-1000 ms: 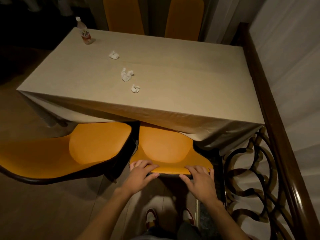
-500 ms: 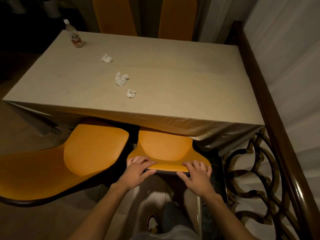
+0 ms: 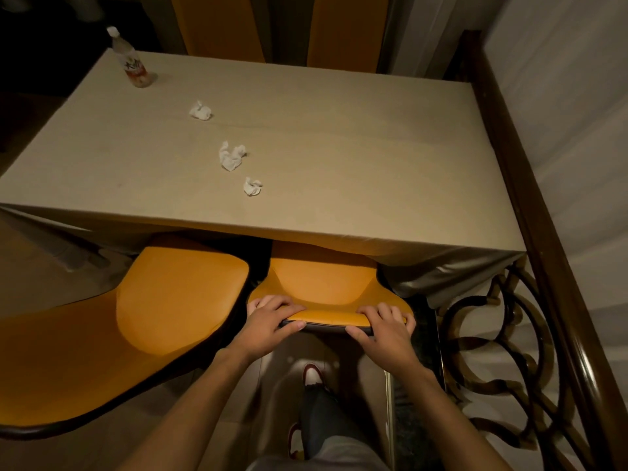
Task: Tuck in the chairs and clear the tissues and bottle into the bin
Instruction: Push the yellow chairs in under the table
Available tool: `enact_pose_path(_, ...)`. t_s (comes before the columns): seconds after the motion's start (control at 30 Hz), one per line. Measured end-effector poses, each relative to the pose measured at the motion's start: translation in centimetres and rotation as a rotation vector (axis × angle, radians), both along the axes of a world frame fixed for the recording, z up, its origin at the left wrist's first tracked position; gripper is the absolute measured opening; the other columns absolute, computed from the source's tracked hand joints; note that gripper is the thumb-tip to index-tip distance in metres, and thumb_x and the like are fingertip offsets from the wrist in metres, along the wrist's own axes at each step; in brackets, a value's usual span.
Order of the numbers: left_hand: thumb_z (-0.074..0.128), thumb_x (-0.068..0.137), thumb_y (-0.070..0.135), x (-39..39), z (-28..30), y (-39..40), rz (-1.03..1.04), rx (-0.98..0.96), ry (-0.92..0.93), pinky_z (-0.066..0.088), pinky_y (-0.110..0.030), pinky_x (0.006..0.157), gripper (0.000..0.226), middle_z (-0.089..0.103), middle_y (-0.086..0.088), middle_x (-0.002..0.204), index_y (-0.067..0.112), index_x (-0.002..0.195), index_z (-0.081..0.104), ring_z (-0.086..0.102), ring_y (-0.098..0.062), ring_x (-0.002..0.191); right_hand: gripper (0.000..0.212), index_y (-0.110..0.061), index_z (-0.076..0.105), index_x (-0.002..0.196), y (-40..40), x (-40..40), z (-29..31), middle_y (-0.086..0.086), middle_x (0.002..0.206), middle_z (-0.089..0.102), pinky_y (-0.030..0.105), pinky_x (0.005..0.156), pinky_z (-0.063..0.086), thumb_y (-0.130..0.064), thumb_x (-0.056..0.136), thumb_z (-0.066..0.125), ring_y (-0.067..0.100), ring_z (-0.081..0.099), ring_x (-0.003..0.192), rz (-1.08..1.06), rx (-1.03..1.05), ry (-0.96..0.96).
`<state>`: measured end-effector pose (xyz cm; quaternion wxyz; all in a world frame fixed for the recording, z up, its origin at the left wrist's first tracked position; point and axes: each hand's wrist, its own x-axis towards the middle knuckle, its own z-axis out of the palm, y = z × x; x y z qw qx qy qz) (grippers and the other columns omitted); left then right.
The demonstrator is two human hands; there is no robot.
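Orange moulded chair, seat part-way under the cloth-covered table: left hand and right hand each keep a closed grip on its backrest top. Push evenly, straight forward, avoiding the neighbouring orange chair.

- One view only, worn on the head, looking forward and steeply down
- Wide angle: the table fills the upper and middle frame, its edges bowed
- Close to the near chair, lower centre, with both forearms entering from the bottom edge
- A railing runs down the right side of the frame
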<state>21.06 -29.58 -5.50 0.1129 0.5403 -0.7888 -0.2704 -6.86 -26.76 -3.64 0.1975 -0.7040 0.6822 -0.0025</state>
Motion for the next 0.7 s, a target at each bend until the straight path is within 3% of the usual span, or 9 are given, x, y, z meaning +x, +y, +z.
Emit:
enact_pose_path(0.1, 0.031, 0.092, 0.065, -0.3, -0.1, -1.4, 0.007, -0.009, 0.008, 0.01, -0.029, 0.1, 0.047, 0.047, 0.02, 0.12, 0.043, 0.127, 0.054, 0.028, 0.002, 0.12, 0.084, -0.038, 0.051, 0.124, -1.6, -0.4, 0.0, -0.012, 0.113, 0.045, 0.044, 0.105, 0.015, -0.088, 0.076, 0.004, 0.015, 0.037, 0.116, 0.003, -0.013, -0.026)
enact_pose_path(0.23, 0.03, 0.091, 0.066, -0.8, -0.1, -3.7, 0.015, -0.003, 0.022, 0.01, -0.03, 0.099, 0.049, 0.048, 0.019, 0.12, 0.042, 0.126, 0.055, 0.028, 0.004, 0.119, 0.071, -0.039, 0.051, 0.125, -4.2, -0.8, 0.1, -0.012, 0.114, 0.045, 0.044, 0.105, 0.012, -0.083, 0.081, 0.016, 0.015, 0.036, 0.119, 0.001, 0.004, -0.037)
enact_pose_path(0.4, 0.027, 0.089, 0.07, -0.8, -0.2, -6.9, 0.004, 0.019, 0.012, 0.011, -0.033, 0.101, 0.053, 0.048, 0.018, 0.122, 0.043, 0.126, 0.054, 0.025, 0.006, 0.117, 0.071, -0.041, 0.05, 0.125, -7.1, -1.0, -0.2, -0.013, 0.115, 0.045, 0.044, 0.107, 0.012, -0.085, 0.08, 0.017, 0.014, 0.035, 0.119, -0.001, 0.002, -0.041)
enact_pose_path(0.57, 0.03, 0.089, 0.067, -0.8, 0.0, -10.2, 0.009, 0.036, 0.001, 0.008, -0.029, 0.099, 0.051, 0.045, 0.022, 0.121, 0.042, 0.125, 0.056, 0.024, 0.007, 0.116, 0.084, -0.038, 0.053, 0.124, -10.1, -0.8, -0.2, -0.013, 0.117, 0.049, 0.044, 0.105, 0.014, -0.09, 0.075, 0.007, 0.013, 0.039, 0.118, 0.011, -0.05, -0.06)
enact_pose_path(0.7, 0.031, 0.087, 0.068, -1.0, 0.0, -12.8, 0.02, 0.017, 0.056, 0.01, -0.03, 0.099, 0.051, 0.041, 0.028, 0.115, 0.041, 0.122, 0.058, 0.024, 0.01, 0.115, 0.083, -0.036, 0.056, 0.121, -12.8, -1.2, -0.4, -0.012, 0.116, 0.053, 0.046, 0.104, 0.017, -0.089, 0.076, 0.01, 0.015, 0.044, 0.115, 0.012, -0.08, -0.077)
